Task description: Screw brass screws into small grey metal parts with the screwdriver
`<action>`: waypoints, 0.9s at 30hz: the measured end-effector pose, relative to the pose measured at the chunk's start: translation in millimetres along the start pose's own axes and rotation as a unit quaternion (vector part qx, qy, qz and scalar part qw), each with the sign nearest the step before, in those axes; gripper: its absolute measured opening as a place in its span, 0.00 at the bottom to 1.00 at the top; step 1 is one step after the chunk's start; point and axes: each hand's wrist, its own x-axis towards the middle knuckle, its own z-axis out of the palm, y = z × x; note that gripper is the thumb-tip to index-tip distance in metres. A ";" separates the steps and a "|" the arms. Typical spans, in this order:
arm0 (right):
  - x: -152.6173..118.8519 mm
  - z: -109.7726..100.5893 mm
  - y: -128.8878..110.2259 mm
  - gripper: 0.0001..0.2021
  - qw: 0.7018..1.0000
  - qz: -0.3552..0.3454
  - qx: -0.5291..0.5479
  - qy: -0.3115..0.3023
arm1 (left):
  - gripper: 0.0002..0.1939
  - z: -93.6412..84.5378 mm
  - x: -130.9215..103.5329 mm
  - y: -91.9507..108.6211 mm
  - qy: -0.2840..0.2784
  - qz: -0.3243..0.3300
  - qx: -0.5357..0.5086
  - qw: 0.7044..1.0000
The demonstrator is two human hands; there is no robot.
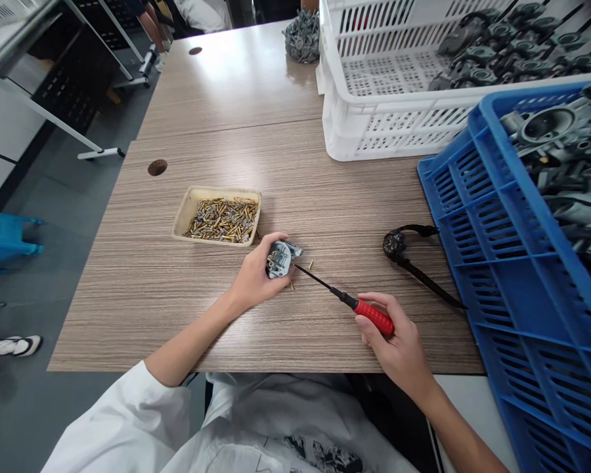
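My left hand (257, 274) is wrapped round a grey metal carburetor body (280, 259), holding it just over the table with its flat, recessed face turned up. In my right hand (393, 338) is a screwdriver (374, 317) with a red handle and a thin dark shaft. Its tip meets the carburetor's right edge; the exact contact is too small to make out. Beside the carburetor, a small brass screw-like part (310, 265) lies on the wood, and a second brass piece (292, 286) shows near my left fingertips.
A cream tray (180, 223) of brass and silver small parts stands behind my left hand. To the right are a black wristwatch (394, 244), a blue crate (492, 263) and a white crate (374, 131), both holding metal carburetors. A clump of metal parts (302, 38) sits at the back.
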 end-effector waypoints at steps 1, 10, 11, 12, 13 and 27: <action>0.1 0.0 0.2 0.13 1.000 -0.002 -0.001 0.000 | 0.29 0.0 0.0 -0.1 -0.001 -0.001 0.001 1.000; 0.1 0.9 0.2 0.13 1.000 -0.005 -0.003 0.004 | 0.29 0.7 -0.4 -1.9 0.004 0.010 0.000 1.000; 0.0 0.9 0.3 0.13 1.000 -0.004 -0.003 0.005 | 0.29 0.6 -0.4 -1.8 0.004 0.011 0.000 1.000; 0.1 0.9 0.5 0.13 1.000 -0.004 -0.003 0.006 | 0.28 0.5 -0.4 -1.7 0.004 0.011 0.000 1.000; 0.1 0.9 0.7 0.13 1.000 -0.004 -0.003 0.007 | 0.28 0.4 -0.4 -1.6 0.004 0.011 0.000 1.000; 1.3 0.6 -5.5 0.14 1.000 0.002 -0.008 0.006 | 0.28 0.3 -0.6 -1.1 0.004 0.005 0.009 1.000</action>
